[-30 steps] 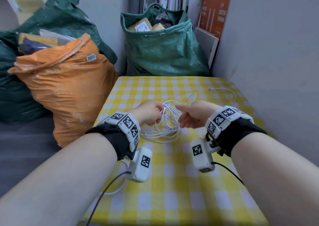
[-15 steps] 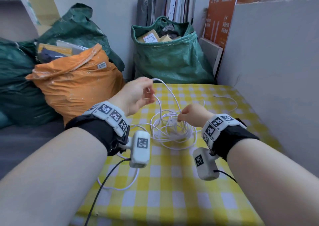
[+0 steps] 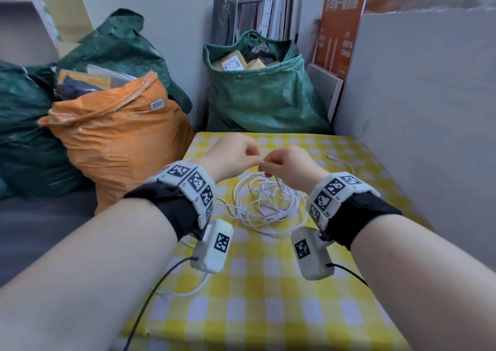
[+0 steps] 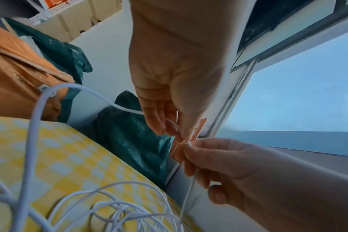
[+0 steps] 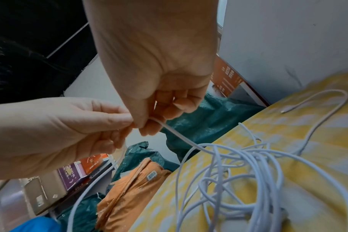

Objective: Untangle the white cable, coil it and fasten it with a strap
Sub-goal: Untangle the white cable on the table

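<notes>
The white cable [image 3: 265, 203] lies in a loose tangled pile on the yellow checked tablecloth [image 3: 257, 297]. Above the pile my two hands meet. My left hand [image 3: 255, 160] pinches a strand between thumb and fingertips [image 4: 161, 125], and from there the strand arcs away to the left [image 4: 50, 94]. Just beside it my right hand [image 3: 265, 166] pinches the same cable [image 5: 175, 135], which runs down into the pile [image 5: 248, 172]. One free end with its connector [image 5: 288, 109] lies on the cloth at the far right [image 3: 332, 158].
An orange sack [image 3: 115, 141] leans against the table's left side, with dark green bags behind it. A green sack of boxes [image 3: 263, 93] stands past the far edge. A grey panel [image 3: 416, 109] borders the right. One cable loop [image 3: 188, 291] hangs near the left edge.
My left hand, which held a strand up and out to the left, has come back to meet my right hand. The right hand has risen from the pile to above it.
</notes>
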Tool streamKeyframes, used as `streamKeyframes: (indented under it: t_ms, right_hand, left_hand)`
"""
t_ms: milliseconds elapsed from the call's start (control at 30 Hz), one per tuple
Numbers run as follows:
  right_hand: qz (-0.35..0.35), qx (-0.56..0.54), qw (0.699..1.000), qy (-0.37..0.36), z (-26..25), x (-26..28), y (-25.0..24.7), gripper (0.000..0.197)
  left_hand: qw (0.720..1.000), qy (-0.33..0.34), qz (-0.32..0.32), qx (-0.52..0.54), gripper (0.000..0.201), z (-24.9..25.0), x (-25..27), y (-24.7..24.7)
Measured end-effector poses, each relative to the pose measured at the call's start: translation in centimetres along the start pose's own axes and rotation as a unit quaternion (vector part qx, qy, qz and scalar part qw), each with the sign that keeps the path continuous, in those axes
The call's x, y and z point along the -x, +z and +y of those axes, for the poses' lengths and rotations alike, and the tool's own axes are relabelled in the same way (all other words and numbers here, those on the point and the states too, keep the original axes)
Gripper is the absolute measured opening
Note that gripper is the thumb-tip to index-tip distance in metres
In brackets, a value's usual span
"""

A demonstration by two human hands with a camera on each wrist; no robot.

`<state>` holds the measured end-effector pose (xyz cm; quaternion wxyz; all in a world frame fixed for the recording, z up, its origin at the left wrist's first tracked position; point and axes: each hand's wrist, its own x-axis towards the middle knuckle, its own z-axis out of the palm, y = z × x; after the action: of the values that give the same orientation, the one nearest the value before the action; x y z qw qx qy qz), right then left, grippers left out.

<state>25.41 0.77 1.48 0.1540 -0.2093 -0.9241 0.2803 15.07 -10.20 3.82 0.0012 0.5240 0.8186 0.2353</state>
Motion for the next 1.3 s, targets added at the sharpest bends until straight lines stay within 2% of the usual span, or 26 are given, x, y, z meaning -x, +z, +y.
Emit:
streamKeyframes:
  t_ms: [67,133,200,267,300,367,433,500,567,633,767,833,933,1033,1133,1200,1233,1300]
  right_hand:
    - [0.011,0.02,1.0,0.019,0.4,0.2,-0.1,0.016]
    - [0.009,0.057,0.997,0.05,1.3,0.3,-0.5,0.016]
    - [0.006,0.081,0.993,0.083,2.7,0.4,-0.9,0.018]
    - [0.001,0.059,0.991,0.118,3.7,0.6,-1.2,0.017]
    - [-0.003,0.038,0.991,0.13,4.0,0.6,-1.2,0.019]
    - [0.004,-0.018,0.991,0.135,3.9,0.6,-1.2,0.024]
    - [0.014,-0.077,0.991,0.11,2.9,0.5,-1.0,0.022]
    - [0.008,-0.109,0.991,0.073,1.6,0.3,-0.8,0.019]
    - [0.004,-0.118,0.992,0.035,0.4,0.1,-0.7,0.02]
    - [0.016,-0.117,0.993,0.008,-0.2,0.0,-0.8,0.018]
    - [0.036,-0.078,0.996,-0.014,0.3,0.1,-1.3,0.015]
    - [0.047,-0.049,0.998,-0.012,0.9,0.1,-1.4,0.016]
    - [0.061,0.0,0.997,0.037,2.3,0.1,-1.6,0.02]
    - [0.067,0.036,0.993,0.089,3.8,0.3,-2.3,0.027]
    - [0.075,0.046,0.989,0.121,4.6,0.2,-2.7,0.03]
    - [0.054,-0.021,0.991,0.117,4.3,0.2,-2.7,0.024]
    - [0.023,-0.07,0.991,0.11,3.9,0.3,-2.7,0.022]
    - [-0.086,-0.131,0.982,0.107,2.8,0.7,-2.6,0.027]
  left_hand:
    - [0.998,-0.03,0.052,0.03,0.019,-0.5,-0.3,-0.2]
    - [0.985,-0.088,0.13,0.066,0.026,-1.4,-0.6,-0.8]
    - [0.955,-0.17,0.223,0.096,0.03,-2.9,-0.7,-1.7]
    - [0.924,-0.236,0.284,0.097,0.028,-4.6,-0.5,-2.4]
    - [0.921,-0.249,0.288,0.081,0.027,-5.4,-0.3,-2.7]
    - [0.937,-0.237,0.252,0.056,0.022,-6.0,-0.3,-2.6]
    - [0.967,-0.172,0.173,0.076,0.037,-5.0,-0.3,-1.9]
    - [0.985,-0.092,0.082,0.125,0.051,-2.9,-0.4,-1.0]
    - [0.989,-0.033,0.004,0.146,0.046,-0.7,-0.3,-0.2]
    - [0.995,-0.008,-0.021,0.094,0.036,0.5,-0.5,0.0]
    - [0.999,-0.002,0.041,-0.001,0.018,0.5,-0.9,-1.0]
    - [0.993,0.006,0.115,-0.022,0.018,0.0,-0.9,-1.7]
    - [0.965,-0.09,0.243,0.044,0.023,-1.9,-1.0,-3.4]
    - [0.924,-0.186,0.317,0.106,0.039,-3.7,-0.6,-5.6]
    - [0.914,-0.232,0.327,0.062,0.041,-4.6,0.3,-7.0]
    - [0.92,-0.244,0.303,0.045,0.027,-4.8,0.6,-6.8]
    - [0.924,-0.25,0.286,0.036,0.016,-4.9,0.6,-6.6]
    - [0.934,-0.269,0.235,0.008,0.016,-5.5,0.3,-6.2]
